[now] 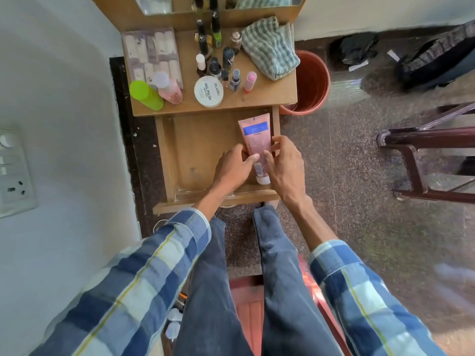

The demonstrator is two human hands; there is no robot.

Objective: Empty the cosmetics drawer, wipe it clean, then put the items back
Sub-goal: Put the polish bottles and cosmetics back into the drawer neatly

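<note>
Pink tube [257,142]: your left hand [235,167] and right hand [285,165] both grip it, settling 1 item along the drawer [164,155] wall.

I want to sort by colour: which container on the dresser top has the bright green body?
The green bottle at the front left corner, lying tilted beside the pink bottle. The other containers are pink, white or dark.
</note>
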